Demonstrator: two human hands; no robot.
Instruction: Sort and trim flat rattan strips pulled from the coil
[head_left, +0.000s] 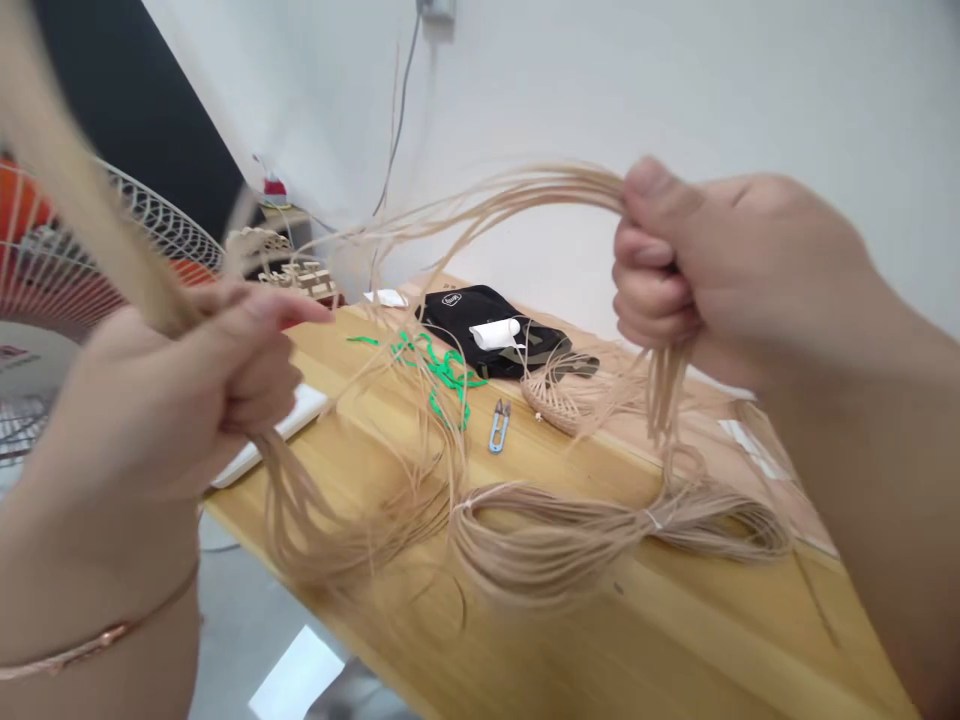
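Note:
My right hand is clenched in a fist round a bundle of thin tan rattan strands, raised above the wooden table. The strands arch left to my left hand, which pinches and grips another part of the same bundle; its motion is blurred. Loose ends hang from both fists. More strands lie coiled on the table below my hands.
On the table lie small snips, green cord, a small woven basket base, a black bag with a white roll, and a white board. A fan stands at the left.

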